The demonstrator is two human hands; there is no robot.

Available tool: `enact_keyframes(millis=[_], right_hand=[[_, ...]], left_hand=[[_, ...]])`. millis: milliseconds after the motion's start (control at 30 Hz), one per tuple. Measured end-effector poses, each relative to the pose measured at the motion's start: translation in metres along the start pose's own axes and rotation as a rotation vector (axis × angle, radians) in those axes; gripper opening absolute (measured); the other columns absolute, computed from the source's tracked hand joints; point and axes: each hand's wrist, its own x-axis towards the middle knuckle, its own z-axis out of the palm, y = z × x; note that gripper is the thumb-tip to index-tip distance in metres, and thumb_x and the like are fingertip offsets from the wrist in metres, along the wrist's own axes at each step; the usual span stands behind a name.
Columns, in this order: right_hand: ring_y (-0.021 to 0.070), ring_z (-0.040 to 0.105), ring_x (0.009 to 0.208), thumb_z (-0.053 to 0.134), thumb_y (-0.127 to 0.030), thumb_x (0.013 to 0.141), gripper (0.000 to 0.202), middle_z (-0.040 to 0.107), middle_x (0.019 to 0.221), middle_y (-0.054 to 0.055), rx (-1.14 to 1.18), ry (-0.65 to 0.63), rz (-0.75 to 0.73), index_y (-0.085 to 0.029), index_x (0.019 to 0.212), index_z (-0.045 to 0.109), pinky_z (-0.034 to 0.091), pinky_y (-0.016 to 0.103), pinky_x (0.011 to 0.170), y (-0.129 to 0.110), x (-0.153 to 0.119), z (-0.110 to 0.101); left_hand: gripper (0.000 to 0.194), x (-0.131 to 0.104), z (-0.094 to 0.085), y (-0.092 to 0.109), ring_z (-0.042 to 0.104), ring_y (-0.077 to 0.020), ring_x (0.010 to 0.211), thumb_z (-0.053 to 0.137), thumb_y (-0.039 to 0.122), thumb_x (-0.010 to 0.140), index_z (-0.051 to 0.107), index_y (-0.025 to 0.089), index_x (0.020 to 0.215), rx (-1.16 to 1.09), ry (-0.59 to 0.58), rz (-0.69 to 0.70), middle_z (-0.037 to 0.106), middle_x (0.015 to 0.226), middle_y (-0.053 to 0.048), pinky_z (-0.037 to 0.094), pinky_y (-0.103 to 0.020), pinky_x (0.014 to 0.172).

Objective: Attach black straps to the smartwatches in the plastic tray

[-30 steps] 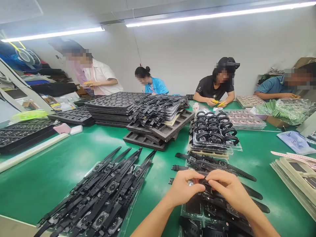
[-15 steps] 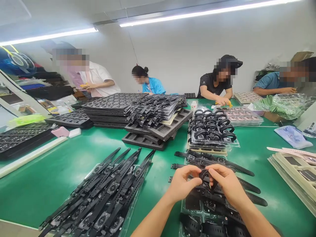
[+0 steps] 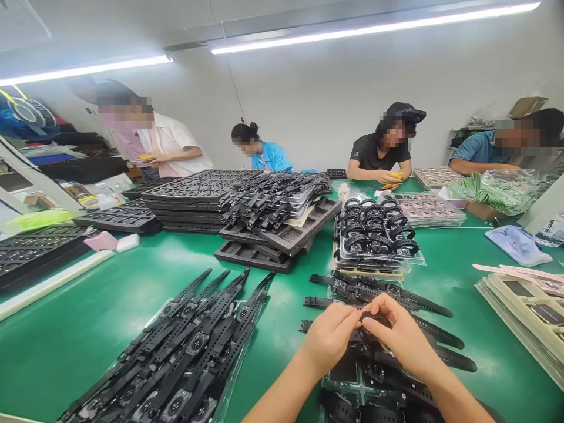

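I have both hands at a black watch band, above the near tray on the green counter (image 3: pixel 145 261).
My right hand (image 3: pixel 399 332) pinches the black watch band (image 3: pixel 379 316) between thumb and fingers; fingertips of my left hand (image 3: pixel 330 336) meet it (its thumb is hidden, so I can't tell whether it grips). Beneath, the near tray (image 3: pixel 361 389) carries black watches, some flat, others curled at the front. To the left, another clear tray (image 3: pixel 238 367) bears flat watches (image 3: pixel 197 344), sensor backs up. Farther off sits a tray of looped watches (image 3: pixel 376 228); at right, stacked cream trays (image 3: pixel 506 314) hold dark-screened watches (image 3: pixel 546 312).
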Motion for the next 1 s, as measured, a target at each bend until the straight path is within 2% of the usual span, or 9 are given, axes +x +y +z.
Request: enact_keyframes(millis=[100, 200, 533, 767, 1000], right_hand=[[0.0219, 0.062, 0.091, 0.063, -0.030, 0.087, 0.011, 0.065, 0.093, 0.001, -0.080, 0.016, -0.037, -0.024, 0.088, 0.055, 0.050, 0.033, 0.080, 0.001, 0.001, 0.001], [0.0225, 0.062, 0.094, 0.066, -0.026, 0.084, 0.009, 0.067, 0.095, 0.001, -0.195, -0.004, -0.074, -0.024, 0.093, 0.062, 0.048, 0.034, 0.088, -0.002, 0.001, 0.002], [0.0235, 0.064, 0.088, 0.070, -0.037, 0.083, 0.014, 0.073, 0.089, 0.002, -0.175, 0.062, -0.068, -0.023, 0.084, 0.073, 0.050, 0.032, 0.084, -0.004, -0.001, 0.000], [0.0231, 0.066, 0.084, 0.070, -0.038, 0.084, 0.016, 0.073, 0.087, 0.002, -0.185, 0.087, -0.091, -0.023, 0.085, 0.074, 0.051, 0.032, 0.084, -0.002, -0.002, -0.004], [0.0247, 0.067, 0.084, 0.069, -0.040, 0.085, 0.020, 0.075, 0.087, 0.005, -0.251, 0.121, -0.113, -0.021, 0.084, 0.074, 0.054, 0.034, 0.083, -0.009, -0.005, -0.005]], left_hand=[[0.019, 0.001, -0.002, 0.004, 0.066, -0.0205, 0.075, 0.048, 0.006, 0.098, 0.063, 0.007, 0.109, 0.111, -0.037, 0.027, 0.071, 0.085, -0.012, 0.059, -0.034, 0.063], [0.020, 0.000, -0.003, 0.006, 0.066, -0.0206, 0.075, 0.045, 0.006, 0.098, 0.064, 0.008, 0.104, 0.163, -0.083, 0.060, 0.069, 0.082, -0.011, 0.058, -0.033, 0.062], [0.025, 0.001, -0.002, 0.012, 0.048, -0.0162, 0.058, 0.049, 0.002, 0.094, 0.060, 0.014, 0.074, 0.274, -0.044, 0.088, 0.055, 0.061, -0.003, 0.044, -0.030, 0.051], [0.021, -0.001, -0.003, 0.011, 0.047, -0.0151, 0.056, 0.054, 0.002, 0.090, 0.058, 0.015, 0.075, 0.289, -0.034, 0.126, 0.052, 0.060, 0.000, 0.042, -0.030, 0.051], [0.008, -0.008, -0.006, 0.006, 0.058, -0.0151, 0.061, 0.060, 0.010, 0.090, 0.062, 0.016, 0.088, 0.257, 0.010, 0.115, 0.061, 0.069, -0.002, 0.053, -0.030, 0.058]])
